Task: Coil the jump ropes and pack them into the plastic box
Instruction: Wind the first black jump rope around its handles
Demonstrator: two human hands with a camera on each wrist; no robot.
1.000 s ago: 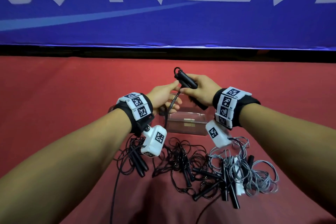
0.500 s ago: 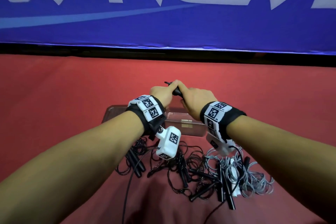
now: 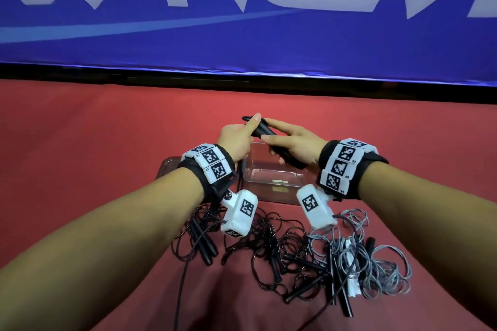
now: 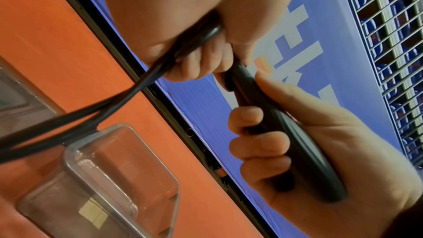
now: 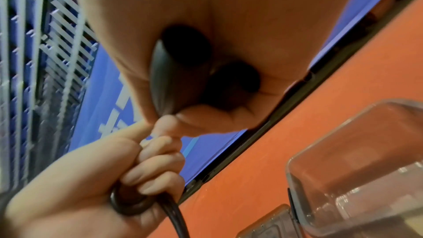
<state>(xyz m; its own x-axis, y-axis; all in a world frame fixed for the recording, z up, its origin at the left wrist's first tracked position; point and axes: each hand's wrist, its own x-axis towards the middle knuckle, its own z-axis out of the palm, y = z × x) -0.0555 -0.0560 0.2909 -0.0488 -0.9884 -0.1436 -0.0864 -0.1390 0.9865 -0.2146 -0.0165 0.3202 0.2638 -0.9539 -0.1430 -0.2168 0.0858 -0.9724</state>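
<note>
Handles paired in right hand grip, long axis pointing toward left hand, which clenches cord; plastic box directly below.

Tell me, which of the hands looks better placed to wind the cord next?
Probably the left hand: it grips the loose black cord trailing from the handles, so it can loop it round. The right hand is wrapped round both black handles, holding them above the clear plastic box.
</note>
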